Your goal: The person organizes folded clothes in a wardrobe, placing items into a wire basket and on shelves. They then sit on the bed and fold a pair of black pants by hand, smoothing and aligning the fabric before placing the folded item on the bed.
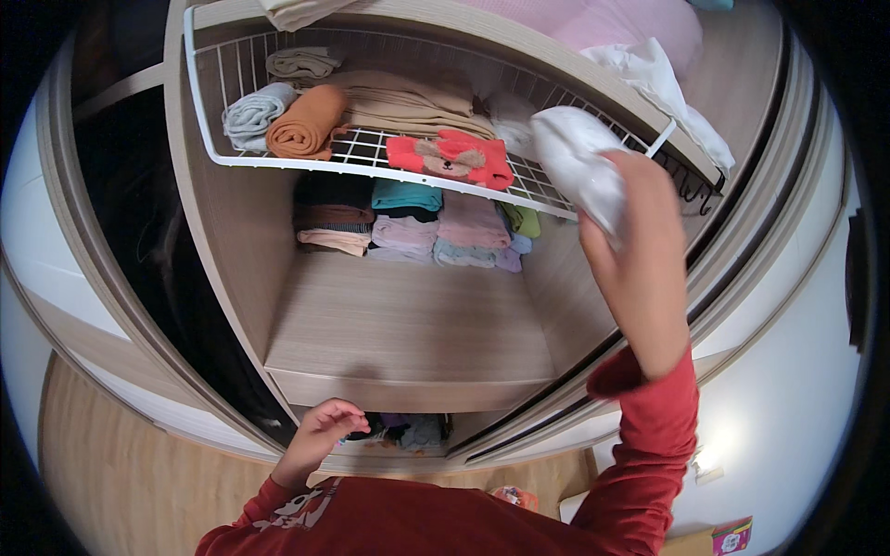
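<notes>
My right hand (642, 259) is raised at the right end of a white wire basket (213, 156) and grips a bundle of white cloth (575, 148). Whether the bundle touches the basket I cannot tell. In the basket lie a folded red knit piece with a brown animal face (451, 159), an orange rolled cloth (306, 122), a grey-white rolled cloth (252, 119) and a stack of beige folded clothes (399, 97). Low in front of the wooden shelf (417, 315), my left hand (324, 431) is empty, its fingers loosely bent and apart from the thumb.
Folded clothes (405, 232) in several colours sit at the back of the shelf under the basket. Above, pink bedding (621, 26) and a white cloth (663, 83) hang over the upper board. Dark hooks (702, 196) jut out at the right. More clothes (417, 432) lie in the bottom compartment.
</notes>
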`<state>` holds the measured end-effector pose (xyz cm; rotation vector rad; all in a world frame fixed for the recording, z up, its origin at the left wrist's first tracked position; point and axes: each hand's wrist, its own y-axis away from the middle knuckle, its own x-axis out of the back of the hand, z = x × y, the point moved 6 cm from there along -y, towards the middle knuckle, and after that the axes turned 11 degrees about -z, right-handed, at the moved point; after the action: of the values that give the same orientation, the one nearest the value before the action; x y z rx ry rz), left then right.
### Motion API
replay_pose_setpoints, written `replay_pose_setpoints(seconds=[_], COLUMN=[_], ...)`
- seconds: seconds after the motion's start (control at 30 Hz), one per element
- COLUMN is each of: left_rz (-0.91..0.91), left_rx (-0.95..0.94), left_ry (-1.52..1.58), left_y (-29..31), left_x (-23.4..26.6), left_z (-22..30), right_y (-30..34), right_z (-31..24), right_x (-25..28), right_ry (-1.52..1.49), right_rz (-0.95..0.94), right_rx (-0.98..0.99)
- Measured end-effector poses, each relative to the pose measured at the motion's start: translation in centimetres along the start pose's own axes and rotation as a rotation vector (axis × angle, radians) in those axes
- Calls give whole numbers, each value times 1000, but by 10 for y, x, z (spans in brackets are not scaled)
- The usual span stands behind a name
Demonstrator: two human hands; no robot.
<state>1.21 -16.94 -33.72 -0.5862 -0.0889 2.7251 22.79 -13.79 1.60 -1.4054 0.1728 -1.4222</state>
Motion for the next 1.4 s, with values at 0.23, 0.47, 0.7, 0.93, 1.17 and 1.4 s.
replay_pose_setpoints(seconds=[0.23, 0.47, 0.7, 0.93, 1.17, 1.4], left_rz=[-1, 8, 60, 47, 17, 43], left_rx=[22, -2, -21, -16, 0, 13], left_ry=[4, 32, -11, -1, -26, -90], left_y=[5, 9, 18, 19, 17, 26], left_x=[10, 21, 39, 43, 43, 48], left_z=[-7, -17, -20, -28, -26, -24], right_y=[-67, -106, -92, -93, -105, -93], right_z=[53, 91, 51, 56, 64, 64], right_x=[-77, -139, -111, -119, -134, -116], right_ry=[480, 515, 293, 222, 329, 25], right_rz=[-147, -352, -390, -403, -503, -593], right_rx=[-47, -192, -154, -1, -15, -67])
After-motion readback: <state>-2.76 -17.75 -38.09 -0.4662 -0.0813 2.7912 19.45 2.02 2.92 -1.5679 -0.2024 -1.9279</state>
